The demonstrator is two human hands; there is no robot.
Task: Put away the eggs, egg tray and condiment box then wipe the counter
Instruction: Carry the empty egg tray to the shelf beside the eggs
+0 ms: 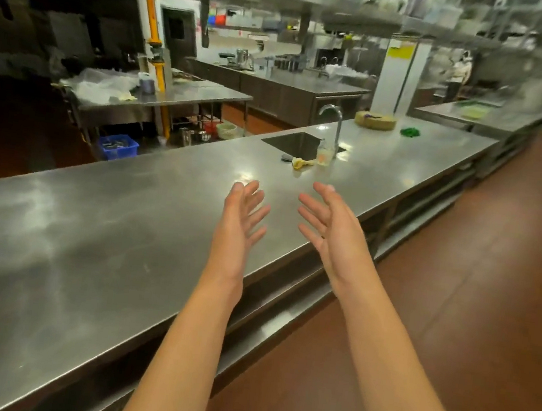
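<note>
We hold our left hand (240,222) and right hand (331,230) above the steel table (88,234), palms facing, each grip open and empty; we see no eggs, tray or condiment box.

two hands (240,222), one counter (88,234), one sink (296,144)

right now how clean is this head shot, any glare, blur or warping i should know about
Head view: overhead lights throw pale glare patches on the steel counter, brightest ahead of the hands; the upper shelves and far right background are smeared by motion blur; the wide lens bows the counter edge and stretches the forearms; the left hand and right hand are fairly sharp, both with fingers spread and holding nothing.
</note>
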